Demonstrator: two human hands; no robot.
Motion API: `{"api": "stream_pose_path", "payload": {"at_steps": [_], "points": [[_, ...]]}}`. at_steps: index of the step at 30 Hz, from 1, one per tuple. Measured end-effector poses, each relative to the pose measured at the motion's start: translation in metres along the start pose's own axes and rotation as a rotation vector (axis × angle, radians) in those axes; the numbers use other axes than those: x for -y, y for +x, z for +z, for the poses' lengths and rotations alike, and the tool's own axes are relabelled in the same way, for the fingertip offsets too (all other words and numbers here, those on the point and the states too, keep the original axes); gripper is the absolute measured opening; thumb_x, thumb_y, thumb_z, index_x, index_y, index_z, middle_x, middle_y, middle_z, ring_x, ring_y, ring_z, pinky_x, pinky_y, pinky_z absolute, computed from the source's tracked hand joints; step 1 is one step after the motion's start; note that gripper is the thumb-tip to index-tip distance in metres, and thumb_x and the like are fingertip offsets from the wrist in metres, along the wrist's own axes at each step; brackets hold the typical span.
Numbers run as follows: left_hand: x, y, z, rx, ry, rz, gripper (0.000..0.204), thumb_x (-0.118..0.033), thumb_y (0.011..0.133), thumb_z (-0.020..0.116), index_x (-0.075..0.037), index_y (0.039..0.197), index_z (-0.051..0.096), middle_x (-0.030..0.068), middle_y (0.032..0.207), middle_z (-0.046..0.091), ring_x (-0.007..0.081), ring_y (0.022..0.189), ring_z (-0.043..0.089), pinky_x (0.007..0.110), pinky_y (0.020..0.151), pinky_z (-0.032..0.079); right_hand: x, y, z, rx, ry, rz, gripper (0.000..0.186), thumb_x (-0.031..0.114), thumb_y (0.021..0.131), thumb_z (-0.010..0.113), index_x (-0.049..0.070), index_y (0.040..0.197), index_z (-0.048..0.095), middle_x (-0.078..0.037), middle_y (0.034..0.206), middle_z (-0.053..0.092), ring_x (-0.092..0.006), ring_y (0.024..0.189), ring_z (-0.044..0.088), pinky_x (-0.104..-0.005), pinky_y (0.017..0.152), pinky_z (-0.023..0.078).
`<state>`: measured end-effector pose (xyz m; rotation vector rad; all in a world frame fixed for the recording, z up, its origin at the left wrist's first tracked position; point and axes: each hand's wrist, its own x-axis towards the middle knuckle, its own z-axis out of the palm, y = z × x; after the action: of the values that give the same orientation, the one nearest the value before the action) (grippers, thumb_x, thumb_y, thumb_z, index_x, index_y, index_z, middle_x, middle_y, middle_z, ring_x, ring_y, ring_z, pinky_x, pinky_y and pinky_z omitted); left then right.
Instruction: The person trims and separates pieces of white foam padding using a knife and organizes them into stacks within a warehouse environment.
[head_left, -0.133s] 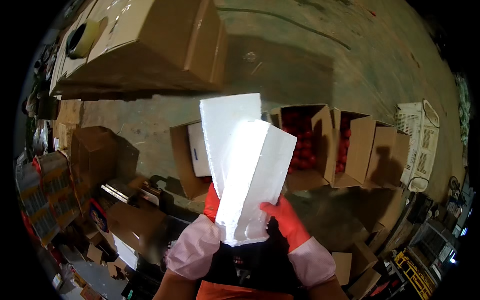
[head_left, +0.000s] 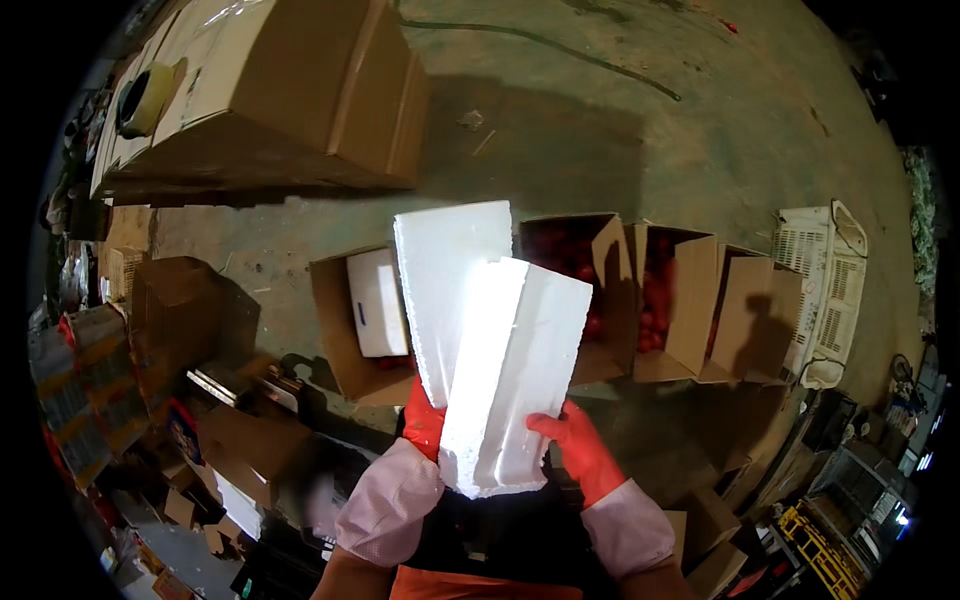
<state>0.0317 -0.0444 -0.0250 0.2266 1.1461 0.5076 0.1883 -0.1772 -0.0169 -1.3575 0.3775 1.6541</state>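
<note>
Two white foam slabs are held up in front of me, overlapping and fanned apart at their far ends. My left hand point(head_left: 425, 418), in a red rubber glove with a pale cuff, grips the left foam slab point(head_left: 452, 255) by its lower left edge; most of its fingers are hidden behind the foam. My right hand point(head_left: 578, 445), gloved the same way, holds the front foam slab point(head_left: 535, 375) by its right side, thumb on the face. Beyond the slabs stand open cardboard boxes with round red fruit point(head_left: 655, 300) inside. Another white foam piece point(head_left: 377, 303) stands in the leftmost box point(head_left: 333, 335).
Large closed cartons point(head_left: 290, 100) stand at the far left, with a tape roll point(head_left: 146, 100) on top. To the right are an open box point(head_left: 745, 310) and a white plastic crate point(head_left: 825, 290). Cardboard point(head_left: 250, 450) lies at the lower left. A hose point(head_left: 560, 42) runs across the floor.
The view has shifted slightly, so the boxes and cartons sit a little further left. Both hands keep their hold on the foam slabs, whose far ends appear slightly lower.
</note>
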Motion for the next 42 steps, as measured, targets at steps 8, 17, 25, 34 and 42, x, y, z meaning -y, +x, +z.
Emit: {"api": "stream_pose_path", "payload": {"at_steps": [8, 17, 25, 34, 42], "points": [[0.03, -0.012, 0.001, -0.36, 0.417, 0.312, 0.066, 0.001, 0.069, 0.071, -0.002, 0.127, 0.039, 0.0133, 0.115, 0.054, 0.0265, 0.105, 0.053, 0.036, 0.09, 0.044, 0.085, -0.018, -0.082, -0.511, -0.063, -0.217, 0.059, 0.004, 0.074, 0.065, -0.004, 0.126, 0.037, -0.019, 0.112, 0.053, -0.0273, 0.094, 0.057, -0.0356, 0.08, 0.049], [0.02, -0.021, -0.044, -0.428, 0.389, 0.394, 0.064, -0.001, 0.073, 0.067, 0.0, 0.129, 0.037, 0.0132, 0.119, 0.053, 0.0266, 0.108, 0.051, 0.035, 0.094, 0.039, 0.061, 0.131, -0.102, -0.879, -1.244, -0.362, 0.069, 0.023, 0.068, 0.072, 0.001, 0.126, 0.044, -0.02, 0.119, 0.055, -0.0322, 0.108, 0.054, -0.0357, 0.088, 0.044], [0.019, -0.021, -0.064, -0.437, 0.35, 0.333, 0.068, -0.001, 0.072, 0.068, -0.001, 0.131, 0.035, 0.0123, 0.121, 0.051, 0.0263, 0.111, 0.05, 0.035, 0.095, 0.038, 0.069, 0.169, -0.047, -1.093, -1.957, -0.34, 0.032, 0.023, 0.072, 0.069, 0.008, 0.097, 0.056, -0.008, 0.087, 0.058, -0.0258, 0.079, 0.062, -0.0364, 0.058, 0.051], [0.018, -0.005, -0.081, -0.414, 0.278, 0.316, 0.068, -0.001, 0.071, 0.066, 0.0, 0.132, 0.034, 0.0131, 0.122, 0.05, 0.0265, 0.111, 0.049, 0.035, 0.096, 0.037, -0.016, 0.252, -0.098, -1.235, -1.879, -0.516, 0.029, 0.029, 0.09, 0.048, 0.011, 0.068, 0.052, -0.006, 0.069, 0.057, -0.0243, 0.058, 0.058, -0.0396, 0.046, 0.047], [0.001, -0.036, -0.056, -0.387, 0.367, 0.251, 0.078, -0.019, 0.066, 0.067, 0.004, 0.132, 0.032, 0.0162, 0.123, 0.05, 0.03, 0.112, 0.049, 0.037, 0.096, 0.038, -0.013, 0.231, -0.082, -0.449, -1.343, -0.609, 0.031, 0.019, 0.086, 0.057, 0.006, 0.114, 0.053, -0.017, 0.107, 0.059, -0.0347, 0.098, 0.056, -0.0388, 0.082, 0.046]]}}
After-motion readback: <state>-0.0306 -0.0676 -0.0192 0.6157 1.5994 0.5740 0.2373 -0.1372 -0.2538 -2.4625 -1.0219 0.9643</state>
